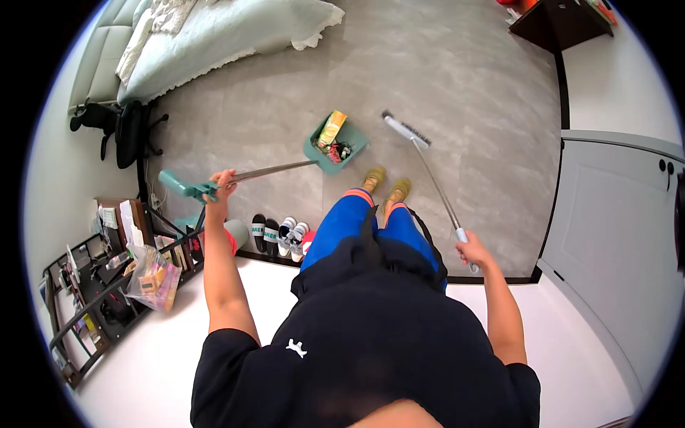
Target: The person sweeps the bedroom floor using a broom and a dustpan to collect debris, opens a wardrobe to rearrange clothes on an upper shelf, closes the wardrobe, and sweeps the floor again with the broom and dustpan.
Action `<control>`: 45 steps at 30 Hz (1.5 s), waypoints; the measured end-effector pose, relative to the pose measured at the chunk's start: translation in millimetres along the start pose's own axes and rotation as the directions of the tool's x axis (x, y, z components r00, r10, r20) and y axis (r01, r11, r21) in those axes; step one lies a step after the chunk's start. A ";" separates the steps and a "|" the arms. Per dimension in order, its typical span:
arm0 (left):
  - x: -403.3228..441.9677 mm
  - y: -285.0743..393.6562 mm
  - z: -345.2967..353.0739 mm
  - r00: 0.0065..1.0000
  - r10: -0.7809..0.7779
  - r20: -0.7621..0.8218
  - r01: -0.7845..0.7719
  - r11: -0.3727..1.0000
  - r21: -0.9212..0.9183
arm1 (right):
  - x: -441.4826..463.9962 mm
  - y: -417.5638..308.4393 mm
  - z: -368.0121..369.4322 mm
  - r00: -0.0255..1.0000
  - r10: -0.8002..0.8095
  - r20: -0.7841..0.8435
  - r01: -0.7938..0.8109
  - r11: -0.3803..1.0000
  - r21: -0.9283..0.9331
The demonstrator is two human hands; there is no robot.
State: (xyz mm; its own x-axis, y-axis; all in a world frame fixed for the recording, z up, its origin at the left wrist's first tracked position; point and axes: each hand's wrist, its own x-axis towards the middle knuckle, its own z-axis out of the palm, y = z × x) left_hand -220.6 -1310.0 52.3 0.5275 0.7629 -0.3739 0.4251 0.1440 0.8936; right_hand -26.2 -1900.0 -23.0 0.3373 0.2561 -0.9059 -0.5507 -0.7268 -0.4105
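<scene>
My left hand is closed round the metal pole of a long-handled green dustpan, just beyond its green grip end. In the pan lie a yellow-orange packet and some small red and dark bits of litter. My right hand grips the grey handle of a broom. The broom's head, grey with dark bristles, is at the floor to the right of the dustpan, apart from it. Whether the bristles touch the floor I cannot tell.
A bed stands at the far left, with a black office chair beside it. Slippers and sneakers line the wall near a cluttered black rack. At right are a grey cabinet and a dark table.
</scene>
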 end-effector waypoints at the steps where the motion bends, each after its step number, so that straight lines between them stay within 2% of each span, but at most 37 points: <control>1: -5.0 7.4 -10.5 0.999 -0.010 -0.032 0.009 1.000 -0.017 | -1.8 -4.1 0.9 0.999 0.012 0.044 -0.014 0.999 0.044; 6: -22.6 37.8 -46.4 0.988 -0.004 -0.156 -0.020 0.988 -0.153 | -0.7 -41.4 -3.7 0.977 0.038 0.209 -0.110 0.933 0.344; 9: -27.9 59.8 -59.0 0.985 0.005 -0.171 -0.045 0.972 -0.230 | -1.3 -65.7 14.9 0.988 0.044 0.151 -0.089 0.949 0.304; 12: -24.9 79.2 -76.1 0.985 0.040 -0.171 -0.086 0.958 -0.273 | 30.0 -81.6 43.8 0.976 -0.069 0.205 0.012 0.964 0.265; 15: -34.7 101.2 -77.2 0.981 0.077 -0.180 -0.130 0.945 -0.301 | 65.8 -82.9 56.4 0.913 0.005 0.408 -0.184 0.897 0.402; 16: -36.4 106.7 -77.8 0.980 0.093 -0.176 -0.145 0.939 -0.311 | 69.3 -86.5 59.7 0.903 0.003 0.429 -0.204 0.882 0.424; 21: -33.6 114.3 -80.5 0.979 0.157 -0.132 -0.196 0.908 -0.370 | 98.5 -102.4 86.7 0.926 0.011 0.376 -0.130 0.948 0.291; 24: -33.9 113.6 -75.8 0.978 0.125 -0.168 -0.180 0.910 -0.374 | 123.7 -96.3 87.6 0.941 0.030 0.337 -0.124 0.957 0.261; 27: -32.4 113.6 -67.9 0.976 0.111 -0.186 -0.176 0.905 -0.388 | 112.7 -94.2 45.2 0.981 0.087 0.172 -0.132 0.953 0.273; 31: -25.9 97.3 -70.4 0.982 0.081 -0.168 -0.147 0.890 -0.431 | 105.3 -99.8 -30.0 0.981 0.094 0.170 -0.133 0.963 0.234; 36: -32.5 94.9 -65.7 0.978 0.056 -0.200 -0.134 0.905 -0.405 | 105.7 -114.3 -98.9 0.995 0.079 0.060 -0.090 0.971 0.223; 40: -47.3 100.1 -58.8 0.968 0.019 -0.252 -0.134 0.884 -0.448 | 102.4 -135.6 -125.5 0.998 0.042 -0.045 -0.031 0.977 0.209; 45: -77.0 102.8 -62.0 0.954 -0.027 -0.297 -0.128 0.863 -0.489 | 93.8 -131.3 -122.2 0.995 -0.058 -0.084 0.070 0.986 0.154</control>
State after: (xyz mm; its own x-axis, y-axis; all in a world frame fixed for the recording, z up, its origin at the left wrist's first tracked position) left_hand -263.1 -1314.9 188.3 0.2732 0.9115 -0.3073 -0.0603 0.3351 0.9403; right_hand 171.1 -1858.4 -41.4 0.4314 0.2436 -0.8686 -0.6363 -0.6004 -0.4844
